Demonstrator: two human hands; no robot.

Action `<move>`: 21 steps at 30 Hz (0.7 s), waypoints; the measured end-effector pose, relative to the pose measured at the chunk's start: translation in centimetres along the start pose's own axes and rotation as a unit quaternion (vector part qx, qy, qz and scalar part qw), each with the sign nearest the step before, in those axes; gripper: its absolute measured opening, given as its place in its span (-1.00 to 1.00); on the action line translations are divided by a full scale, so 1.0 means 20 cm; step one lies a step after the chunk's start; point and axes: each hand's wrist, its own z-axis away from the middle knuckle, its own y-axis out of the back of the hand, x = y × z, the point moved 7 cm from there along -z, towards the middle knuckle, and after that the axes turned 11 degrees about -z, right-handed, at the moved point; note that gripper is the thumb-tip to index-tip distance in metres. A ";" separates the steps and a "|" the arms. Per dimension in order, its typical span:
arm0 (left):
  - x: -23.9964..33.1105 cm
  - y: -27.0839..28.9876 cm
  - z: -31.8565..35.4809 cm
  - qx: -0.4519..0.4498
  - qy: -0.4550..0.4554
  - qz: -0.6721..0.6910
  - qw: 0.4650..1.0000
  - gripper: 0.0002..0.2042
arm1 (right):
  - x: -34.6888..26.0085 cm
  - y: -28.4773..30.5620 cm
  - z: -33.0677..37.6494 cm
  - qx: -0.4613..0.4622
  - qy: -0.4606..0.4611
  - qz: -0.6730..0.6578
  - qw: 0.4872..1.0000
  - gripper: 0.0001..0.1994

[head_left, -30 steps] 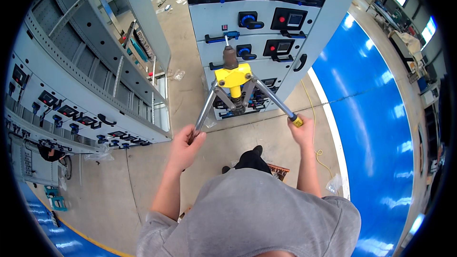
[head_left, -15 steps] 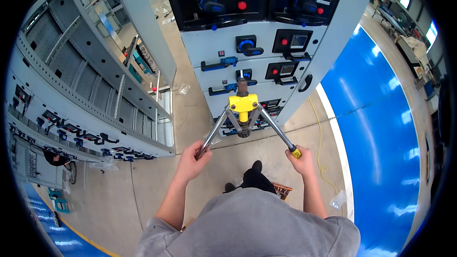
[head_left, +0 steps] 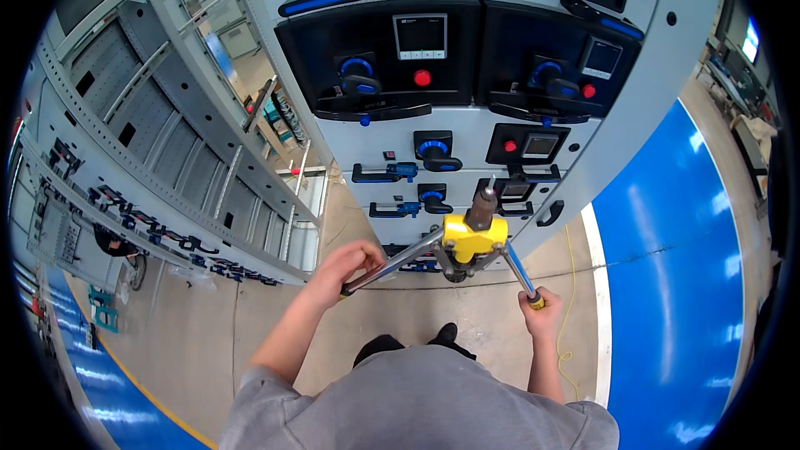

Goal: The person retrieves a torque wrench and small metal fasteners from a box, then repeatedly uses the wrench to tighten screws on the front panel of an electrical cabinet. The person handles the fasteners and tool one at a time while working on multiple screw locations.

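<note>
A two-handled lever riveter [head_left: 473, 237] with a yellow head and long metal arms is in front of me, its dark nose pointing up and away. My right hand [head_left: 542, 310] is closed round the grip of its right arm. My left hand [head_left: 346, 271] is at the end of the left arm, fingers curled loosely above the handle; the underside of this grip is hidden. The head is tilted, with a thin bright tip at the nose. Behind it stands a grey switchgear cabinet [head_left: 350, 137] with black panels, rotary switches and handles.
An open metal cabinet frame [head_left: 242, 175] with a row of drawers stands at the left. A yellow cable [head_left: 569, 317] lies on the floor at right, beside a blue floor area [head_left: 658, 258]. A person [head_left: 112, 242] is at the far left.
The riveter has risen and shifted right, its head tilting. My left fingers have loosened on the handle; the right hand has moved slightly right and down. More of the cabinet shows.
</note>
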 end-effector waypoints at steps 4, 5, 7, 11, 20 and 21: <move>0.01 0.06 -0.13 0.061 -0.012 0.021 0.998 -0.65 | 0.01 -0.02 -0.10 -0.025 -0.039 0.028 0.999 -0.63; 0.05 0.10 -0.16 0.086 -0.029 0.019 0.996 -0.68 | 0.03 -0.02 -0.11 -0.026 -0.046 0.038 0.998 -0.66; 0.19 0.23 -0.24 0.168 -0.080 -0.083 0.979 -0.75 | 0.10 -0.01 -0.10 -0.009 -0.042 0.010 0.999 -0.65; 0.66 0.41 -0.38 0.357 -0.214 -0.421 0.806 -0.83 | 0.09 -0.04 -0.07 0.034 -0.046 -0.032 0.998 -0.63; 0.81 0.42 -0.71 0.370 -0.193 -0.629 0.657 -0.66 | -0.02 -0.18 0.07 0.081 -0.078 -0.027 0.993 -0.61; 0.80 0.42 -0.73 0.366 -0.183 -0.621 0.669 -0.65 | -0.03 -0.18 0.09 0.090 -0.068 -0.029 0.993 -0.61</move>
